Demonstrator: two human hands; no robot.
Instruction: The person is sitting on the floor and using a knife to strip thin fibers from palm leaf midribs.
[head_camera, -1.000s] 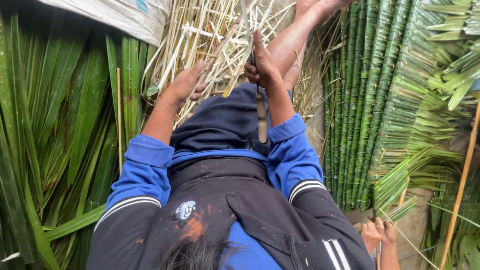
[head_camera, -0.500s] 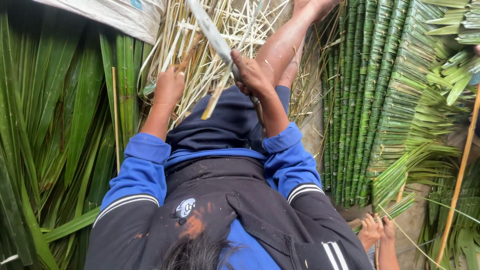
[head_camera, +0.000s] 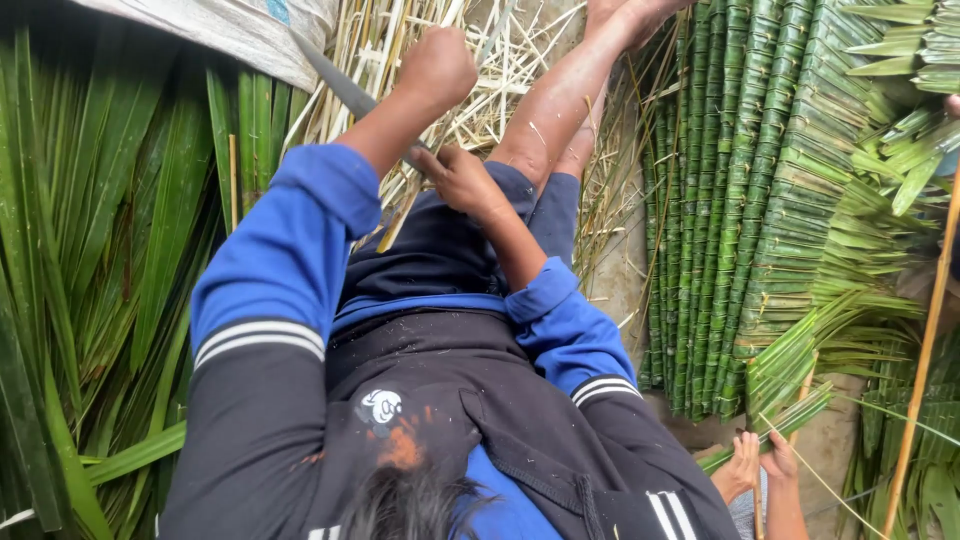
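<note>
My right hand (head_camera: 462, 180) is closed on the handle of a long knife (head_camera: 345, 90), whose grey blade slants up and to the left across my left forearm. Higher up, my left hand (head_camera: 436, 66) is a closed fist among dry stalks. It seems to grip a pale stalk (head_camera: 398, 218) that runs down past the knife, though the hold itself is hidden. I sit in a blue and black jacket with my bare legs (head_camera: 560, 100) stretched ahead over a heap of pale dry stalks (head_camera: 375, 40).
Loose long green palm leaves (head_camera: 100, 250) lie at the left. Woven green leaf panels (head_camera: 760, 200) lie at the right beside a bamboo pole (head_camera: 925, 350). A white sack (head_camera: 220, 30) is at the top left. Another person's hands (head_camera: 760, 465) hold a strip at the bottom right.
My left hand has risen and moved right, closing into a fist. My right hand dropped lower, and the knife blade swung from upright to slanting left.
</note>
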